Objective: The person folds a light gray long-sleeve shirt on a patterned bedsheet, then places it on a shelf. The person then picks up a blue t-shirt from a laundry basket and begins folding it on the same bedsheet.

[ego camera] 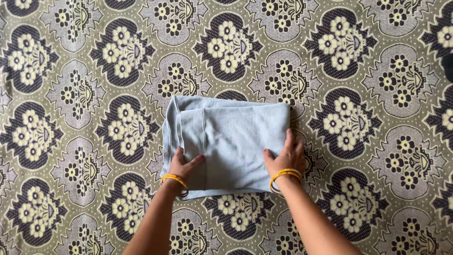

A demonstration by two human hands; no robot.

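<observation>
A folded cloth point(231, 141), pale grey-blue, lies flat near the middle of a patterned spread point(80, 94) that fills the whole view. The cloth makes a rough rectangle, its long sides running left to right; a seam or fold line runs top to bottom a little left of its centre, and along the left edge several layers show, stacked one over another.

The left hand point(183, 166) rests on the lower left part of the cloth, close to the seam. Its thumb lies spread across the top face, pointing right, and its fingers curl at the left edge (whether they tuck under a layer, the view does not show). So it presses or lightly pinches the cloth there; I cannot tell which. A pair of orange bangles point(175, 181) sits on that wrist.

The right hand point(286, 159) is on the lower right corner of the cloth. Its thumb lies on the top face, and its fingers reach up along the right edge, half on the cloth and half on the spread. It looks open and flat, pressing down rather than closed around anything. Orange bangles point(284, 177) ring this wrist too.

The spread has dark and olive medallions with cream flowers, repeated in rows. Both forearms come in from the bottom edge.
</observation>
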